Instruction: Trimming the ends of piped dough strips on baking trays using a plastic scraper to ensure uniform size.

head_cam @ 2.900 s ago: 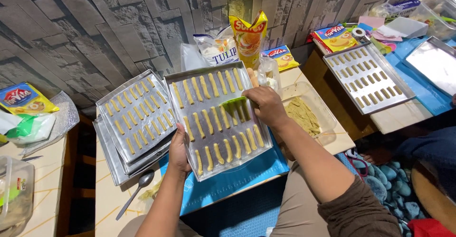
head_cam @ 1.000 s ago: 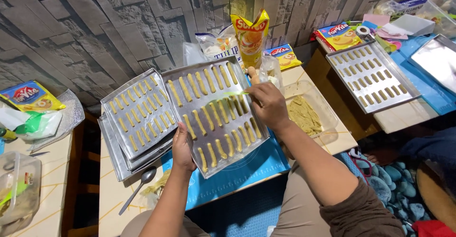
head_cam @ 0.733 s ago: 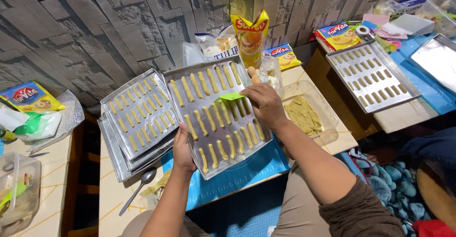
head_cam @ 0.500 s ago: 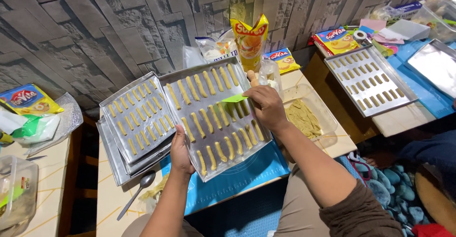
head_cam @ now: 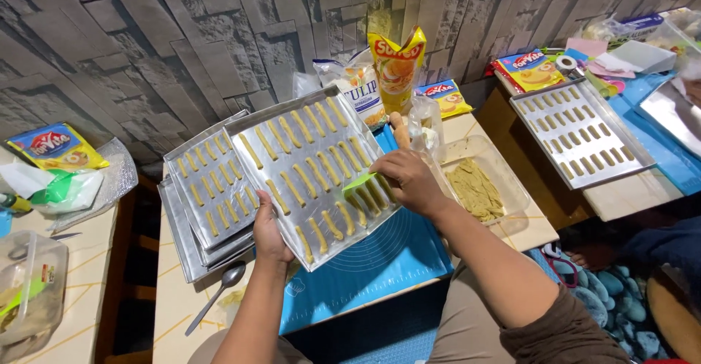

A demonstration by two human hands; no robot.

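At centre, tilted above the blue mat (head_cam: 380,269), the baking tray (head_cam: 310,170) is gripped at its seven-o'clock edge by the left hand (head_cam: 269,234). The right hand (head_cam: 409,181) pinches a green scraper (head_cam: 359,183) over the dough sticks (head_cam: 292,187) at four o'clock; rows look nearly full, with dough (head_cam: 475,189) remaining in the container at three o'clock.

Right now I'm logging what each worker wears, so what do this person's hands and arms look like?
Both hands, left hand and right hand, are bare: no gloves, and no rings or watch that I can make out. The left forearm is uncovered. The right arm has a dark brown sleeve pushed up near the elbow.
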